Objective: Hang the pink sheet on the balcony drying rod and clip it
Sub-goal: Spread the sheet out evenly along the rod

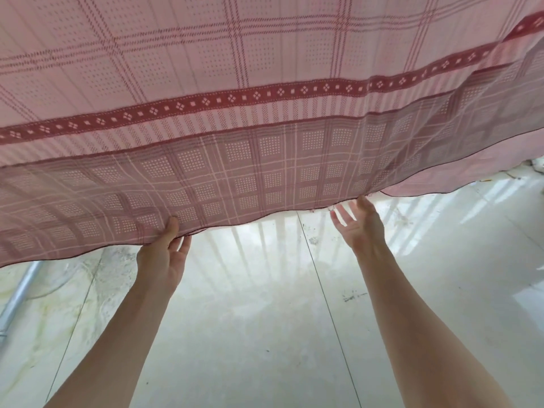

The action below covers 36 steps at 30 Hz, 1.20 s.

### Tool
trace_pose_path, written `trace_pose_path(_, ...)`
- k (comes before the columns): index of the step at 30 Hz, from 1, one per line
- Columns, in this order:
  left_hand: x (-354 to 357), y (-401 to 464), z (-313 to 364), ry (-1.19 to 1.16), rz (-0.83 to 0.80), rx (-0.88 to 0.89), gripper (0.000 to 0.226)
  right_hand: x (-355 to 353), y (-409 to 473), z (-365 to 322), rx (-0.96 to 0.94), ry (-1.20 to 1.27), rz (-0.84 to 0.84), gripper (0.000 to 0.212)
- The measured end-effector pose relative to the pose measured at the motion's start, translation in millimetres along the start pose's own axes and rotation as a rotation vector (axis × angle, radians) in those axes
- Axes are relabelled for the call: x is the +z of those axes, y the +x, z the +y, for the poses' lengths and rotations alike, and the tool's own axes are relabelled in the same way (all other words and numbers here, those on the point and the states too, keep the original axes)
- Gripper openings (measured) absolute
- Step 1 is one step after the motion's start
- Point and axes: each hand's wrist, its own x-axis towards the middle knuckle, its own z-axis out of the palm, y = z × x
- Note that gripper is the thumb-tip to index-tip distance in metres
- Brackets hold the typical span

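sheet: pink sheet hangs spread above and ahead of both hands, lower hem at fingertip level.
left hand: left hand pinches the hem, thumb in front, fingers behind.
right hand: right hand spread wide, fingertips just touching the hem, gripping nothing.
floor: pale tiled floor beneath both forearms.

Pale, glossy tiled floor with dark specks; a metal pipe lies at its left edge.
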Motion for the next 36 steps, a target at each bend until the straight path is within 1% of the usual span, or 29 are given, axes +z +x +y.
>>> trace_pose_path(4,-5.9,-4.7,7.4,-0.042,0.013,-0.028,0.013,13.0,-4.0,8.6,0.035,0.117,-0.070,0.025)
trace_pose_path(7,-12.9,-9.1,8.2,-0.125,-0.039,-0.077,0.007,35.3,-13.3,8.1,0.055,0.205,-0.191,0.017)
trace_pose_path(8,-15.0,-10.8,8.1,-0.139,-0.057,-0.085,0.006,43.7,-18.5,7.5,0.056,0.242,-0.258,0.018)
trace_pose_path(10,-17.2,-14.4,8.1,-0.149,-0.079,-0.093,0.006,56.4,-27.5,10.9,0.062,0.243,-0.394,0.029)
trace_pose_path(11,-17.4,-16.0,8.2,-0.153,-0.082,-0.094,0.006,60.7,-30.9,16.3,0.066,0.224,-0.411,0.033)
trace_pose_path(15,-21.7,-15.4,11.2,-0.153,-0.087,-0.093,0.005,52.6,-37.0,33.0,0.038,0.119,-0.317,0.040)
trace_pose_path(16,-23.2,-14.5,12.7,-0.156,-0.086,-0.092,0.005,46.7,-38.1,30.5,0.028,0.149,-0.321,0.035)
trace_pose_path(19,-26.3,-11.2,14.4,-0.181,-0.077,-0.089,0.006,27.5,-33.9,5.8,0.040,0.316,-0.274,0.009)
trace_pose_path(20,-26.7,-10.4,13.3,-0.181,-0.072,-0.089,0.006,21.5,-30.2,-3.0,0.022,0.369,-0.266,0.018)
trace_pose_path(22,-24.8,-9.3,8.3,-0.165,-0.061,-0.092,0.008,9.0,-23.3,-15.0,-0.033,0.407,-0.265,0.046)
trace_pose_path(23,-23.1,-8.2,5.3,-0.163,-0.057,-0.094,0.009,3.8,-18.8,-19.1,-0.057,0.417,-0.251,0.051)
trace_pose_path(26,-15.2,-3.8,-1.0,-0.191,-0.051,-0.093,0.013,-1.1,-20.0,-27.5,-0.111,0.422,-0.202,0.051)
trace_pose_path(27,-12.8,-1.1,-1.9,-0.208,-0.036,-0.085,0.013,0.4,-24.7,-29.0,-0.100,0.401,-0.188,0.048)
trace_pose_path(28,-10.6,1.2,-1.8,-0.222,-0.019,-0.079,0.010,0.7,-30.1,-29.7,-0.089,0.352,-0.158,0.036)
trace_pose_path(29,-8.5,2.7,-1.3,-0.228,-0.002,-0.078,0.008,1.4,-33.3,-30.6,-0.091,0.303,-0.128,0.020)
trace_pose_path(30,-6.1,2.8,-0.2,-0.232,0.015,-0.083,0.007,2.9,-34.3,-31.3,-0.081,0.262,-0.117,0.009)
trace_pose_path(31,-3.5,2.6,1.0,-0.240,0.037,-0.090,0.007,3.9,-34.7,-29.6,-0.070,0.225,-0.092,0.012)
trace_pose_path(34,0.4,5.1,9.3,-0.287,0.113,-0.122,0.011,2.7,-32.0,-27.5,-0.007,0.235,-0.051,0.016)
trace_pose_path(35,1.5,7.0,13.9,-0.287,0.128,-0.132,0.013,2.3,-30.7,-26.2,0.044,0.227,-0.060,0.017)
trace_pose_path(36,2.6,8.3,19.8,-0.276,0.141,-0.142,0.016,2.7,-29.2,-25.7,0.118,0.232,-0.024,0.018)
